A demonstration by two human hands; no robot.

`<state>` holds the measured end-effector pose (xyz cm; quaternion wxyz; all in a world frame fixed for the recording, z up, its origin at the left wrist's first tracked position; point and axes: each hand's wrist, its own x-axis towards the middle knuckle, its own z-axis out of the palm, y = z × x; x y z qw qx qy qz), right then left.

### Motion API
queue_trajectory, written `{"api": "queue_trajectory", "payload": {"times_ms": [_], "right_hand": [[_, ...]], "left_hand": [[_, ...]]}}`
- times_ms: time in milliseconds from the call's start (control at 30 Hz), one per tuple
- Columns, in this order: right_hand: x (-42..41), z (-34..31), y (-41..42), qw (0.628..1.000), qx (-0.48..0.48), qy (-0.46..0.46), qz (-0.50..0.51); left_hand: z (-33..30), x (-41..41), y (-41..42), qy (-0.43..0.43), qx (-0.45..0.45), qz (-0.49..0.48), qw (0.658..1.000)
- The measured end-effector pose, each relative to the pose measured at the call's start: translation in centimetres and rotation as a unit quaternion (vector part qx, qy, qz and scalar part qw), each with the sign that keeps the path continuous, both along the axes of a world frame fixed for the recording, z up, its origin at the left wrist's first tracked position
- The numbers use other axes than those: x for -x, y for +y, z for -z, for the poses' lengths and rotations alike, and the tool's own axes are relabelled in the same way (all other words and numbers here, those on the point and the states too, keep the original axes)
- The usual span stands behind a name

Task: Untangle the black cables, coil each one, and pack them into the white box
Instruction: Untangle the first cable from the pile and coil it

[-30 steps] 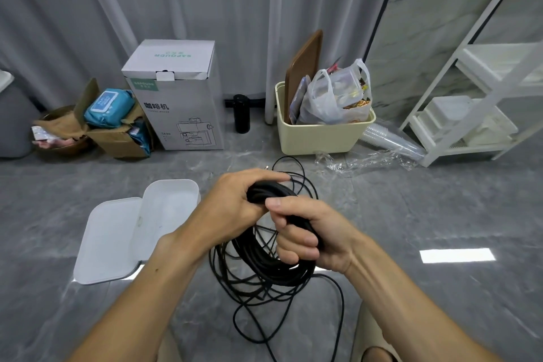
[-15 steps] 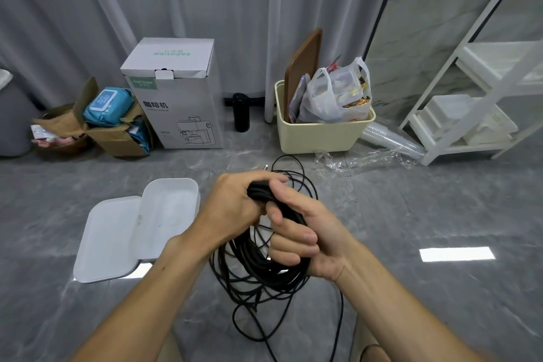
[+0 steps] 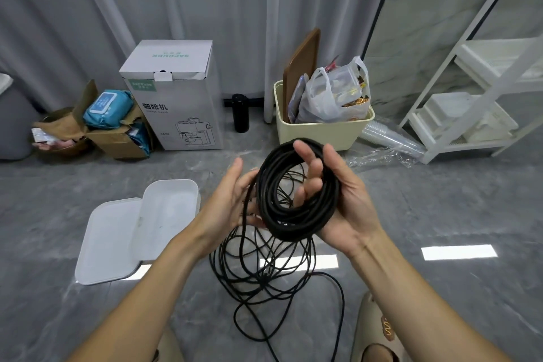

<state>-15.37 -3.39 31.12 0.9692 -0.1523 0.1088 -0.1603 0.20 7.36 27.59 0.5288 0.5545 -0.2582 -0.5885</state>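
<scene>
Risk first. The coiled black cable (image 3: 296,191) hangs loosely around the fingers of the right hand (image 3: 343,203) with nothing binding its turns — no tie or wrap is visible. If the fingers tilt or spread further, turns could slide off and spring open, and the coil would have to be redone. A second hazard: thin strands run down from the coil area into the loose tangle of black cable (image 3: 264,270) on the floor below. I cannot tell whether these belong to the same cable or to another. If they are caught, lifting the coil toward the box would drag the tangle along and tighten its knots. The coil also looks wide against the white box (image 3: 173,209); forced in, it may pop back out.

Hands. Right hand: palm up, fingers mostly straight and spread, passing through the middle of the coil, thumb outside the ring. It carries the coil more than it grips it. Left hand (image 3: 232,200): open, palm turned toward the coil, fingers extended, touching or just beside the coil's left edge and the thin strands there — contact is hard to confirm.

Placement. The coil is in the air above the floor tangle. The white box sits open on the floor to the left, its lid (image 3: 108,241) lying beside it and overlapping its near edge. No cable shows inside the box.
</scene>
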Motion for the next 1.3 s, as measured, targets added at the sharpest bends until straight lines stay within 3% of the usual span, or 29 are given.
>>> {"api": "queue_trajectory", "payload": {"times_ms": [200,467,667,800,900,1033,1167,1300], "right_hand": [[-0.5,-1.0,-0.7,0.990,0.004,0.039,0.136],[0.0,-1.1,-2.1,0.949,0.122,0.134,0.256],[0.2,-0.5,-2.0,0.940,0.149,0.186,0.245],[0.9,-0.7,-2.5,0.960,0.107,0.136,0.220],[1.2,-0.7,-2.6,0.982,0.072,0.061,0.165],[1.3,-0.3,-2.2,0.996,0.078,-0.014,0.041],[1.2,-0.3,-1.6,0.989,0.121,0.016,-0.079],[1.3,-0.5,-1.3,0.976,0.158,0.062,-0.135]], "left_hand": [[1.4,0.9,-0.4,-0.061,-0.083,0.027,0.994],[1.0,2.2,-0.2,-0.124,-0.122,0.096,0.980],[-0.3,2.9,-0.7,-0.338,-0.111,0.072,0.932],[0.4,1.5,0.3,-0.440,-0.138,0.052,0.886],[0.9,0.7,0.5,-0.414,-0.169,0.036,0.894],[0.5,0.4,0.0,-0.259,-0.135,-0.017,0.956],[-0.9,-0.2,-0.3,-0.139,-0.025,-0.069,0.988],[-2.4,-1.0,0.2,-0.071,0.087,-0.057,0.992]]}}
